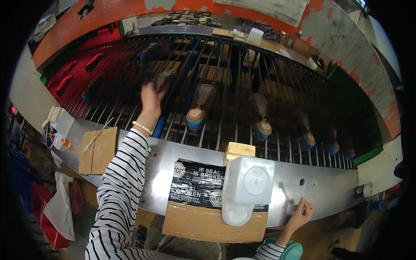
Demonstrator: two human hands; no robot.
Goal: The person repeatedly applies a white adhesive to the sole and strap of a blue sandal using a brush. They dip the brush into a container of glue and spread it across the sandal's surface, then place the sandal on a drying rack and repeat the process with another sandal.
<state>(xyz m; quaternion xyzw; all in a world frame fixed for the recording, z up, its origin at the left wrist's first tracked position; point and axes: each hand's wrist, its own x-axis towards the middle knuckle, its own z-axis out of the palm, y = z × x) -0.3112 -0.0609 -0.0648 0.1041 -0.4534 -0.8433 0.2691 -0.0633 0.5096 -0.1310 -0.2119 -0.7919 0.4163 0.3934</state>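
Observation:
My left hand (151, 97), with a beaded bracelet at the wrist, reaches over the rod conveyor (223, 123). Its fingers close on the near end of a brown shoe upper (167, 79), somewhat blurred. Another shoe upper (203, 96) on a blue last (194, 125) lies to its right, with more in a row farther right. Low on the right, my right hand (302, 213) pinches the thin pale handle of a small brush (303, 190), its dark tip pointing away from me. Left of that hand stands a white plastic container (234, 186) with a round, clear top.
A steel ledge (158, 173) runs along the conveyor's near side. On it lie black printed plastic and cardboard (212, 222), a yellow block (239, 149), and a cardboard piece (93, 151) carrying a stick. Red light glows at the left. An orange, peeling frame (190, 5) arches above.

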